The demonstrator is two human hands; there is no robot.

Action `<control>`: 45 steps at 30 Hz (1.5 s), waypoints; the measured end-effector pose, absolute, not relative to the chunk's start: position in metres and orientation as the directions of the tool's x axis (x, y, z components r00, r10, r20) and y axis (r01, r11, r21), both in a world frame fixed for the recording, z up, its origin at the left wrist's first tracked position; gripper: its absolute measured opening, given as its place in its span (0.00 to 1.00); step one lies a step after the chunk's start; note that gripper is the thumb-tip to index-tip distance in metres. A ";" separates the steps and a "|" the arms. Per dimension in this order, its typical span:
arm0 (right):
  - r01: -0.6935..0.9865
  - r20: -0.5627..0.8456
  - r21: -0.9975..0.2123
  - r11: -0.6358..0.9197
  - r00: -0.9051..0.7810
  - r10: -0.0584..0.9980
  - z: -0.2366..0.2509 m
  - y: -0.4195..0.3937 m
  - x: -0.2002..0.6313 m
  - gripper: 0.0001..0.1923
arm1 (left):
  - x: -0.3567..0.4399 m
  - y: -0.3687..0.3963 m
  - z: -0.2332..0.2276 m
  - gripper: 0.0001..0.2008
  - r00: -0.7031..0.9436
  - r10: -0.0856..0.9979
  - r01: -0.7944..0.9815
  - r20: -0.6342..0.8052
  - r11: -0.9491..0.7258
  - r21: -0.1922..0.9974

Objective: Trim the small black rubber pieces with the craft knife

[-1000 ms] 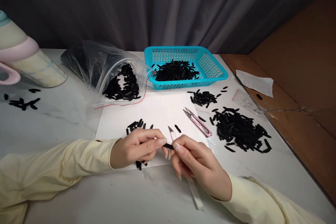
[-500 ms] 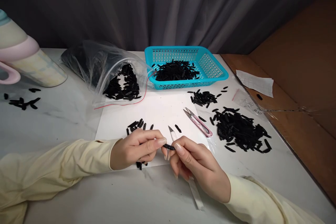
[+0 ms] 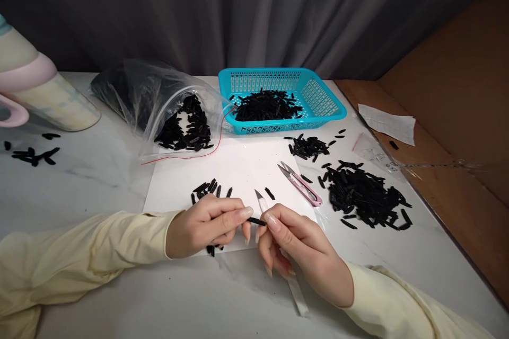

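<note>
My left hand pinches a small black strip between thumb and forefinger, its tip sticking out to the right. My right hand holds a white-handled craft knife; the blade points up and away beside the strip, and the handle end shows below the palm. Both hands rest over the near edge of a white paper sheet. A few loose black strips lie on the sheet just beyond my left hand.
Pink thread snips lie right of the knife. A heap of black strips sits further right. A turquoise basket and an open plastic bag hold more strips. A pastel jug lies far left. A brown board borders the table's right.
My right hand has shifted slightly, fingers curling lower under the strip. The left hand and the strip stay in nearly the same place.
</note>
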State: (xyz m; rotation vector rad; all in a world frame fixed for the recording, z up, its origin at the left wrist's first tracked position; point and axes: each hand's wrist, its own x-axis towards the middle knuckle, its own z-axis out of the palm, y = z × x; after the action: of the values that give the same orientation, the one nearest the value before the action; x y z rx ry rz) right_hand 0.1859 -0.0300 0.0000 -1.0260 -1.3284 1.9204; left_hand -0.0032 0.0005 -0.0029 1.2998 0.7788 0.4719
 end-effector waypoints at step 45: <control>-0.046 -0.096 -0.991 -0.129 -0.441 0.893 -0.008 -0.028 0.188 0.07 | -0.001 0.000 -0.005 0.09 0.676 0.703 -0.012 -0.221 0.311 0.950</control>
State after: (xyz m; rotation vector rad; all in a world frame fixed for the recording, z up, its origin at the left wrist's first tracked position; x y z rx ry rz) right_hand 0.1880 -0.0280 -0.0081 -0.9895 -1.4176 1.6619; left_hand -0.0008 -0.0003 -0.0047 1.1732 0.7068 0.5279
